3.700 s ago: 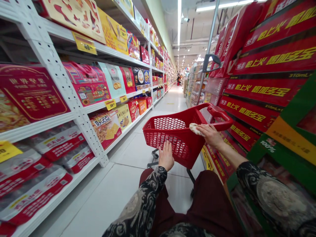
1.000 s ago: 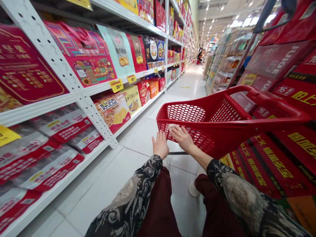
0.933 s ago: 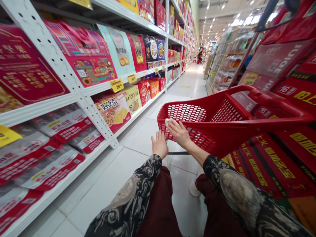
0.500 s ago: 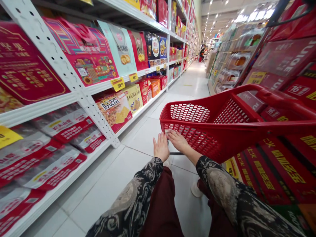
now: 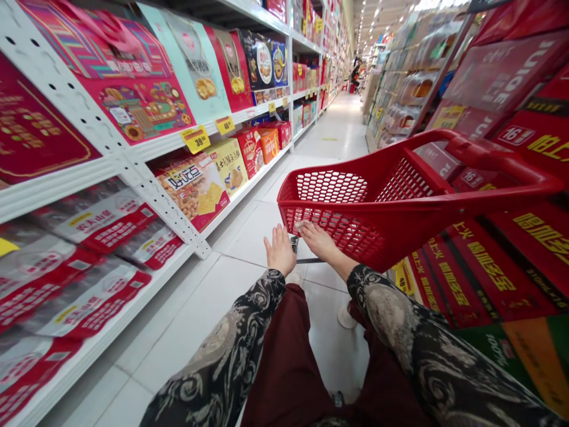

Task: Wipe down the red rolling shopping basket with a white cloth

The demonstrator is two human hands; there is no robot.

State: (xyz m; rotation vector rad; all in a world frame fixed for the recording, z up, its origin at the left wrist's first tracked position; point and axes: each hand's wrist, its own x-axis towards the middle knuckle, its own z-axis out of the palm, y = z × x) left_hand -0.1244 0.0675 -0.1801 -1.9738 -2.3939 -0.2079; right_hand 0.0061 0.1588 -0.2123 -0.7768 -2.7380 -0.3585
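Observation:
A red plastic shopping cart (image 5: 373,234) with a lattice basket stands tilted in front of me. My right hand (image 5: 320,242) is at the lower near corner of its basket, with a small white crumpled piece (image 5: 298,225), like tissue or cloth, under the fingertips. It appears pressed against the lattice. Just to the left, my left hand (image 5: 280,251) is stretched out with fingers apart, holding nothing. It is close to the basket corner; whether it touches is unclear. Part of the dark metal frame shows below the hands.
White shelving (image 5: 164,207) with boxed snacks, gift bags and wrapped bottle packs runs along the left. Stacked red drink cartons (image 5: 493,261) stand at the right, behind the cart. The tiled aisle (image 5: 329,133) leads forward to a person (image 5: 355,74) far off.
The view has shifted, so shelves, cart and hands sit slightly further left and higher. Both hands keep about the same place at the basket corner.

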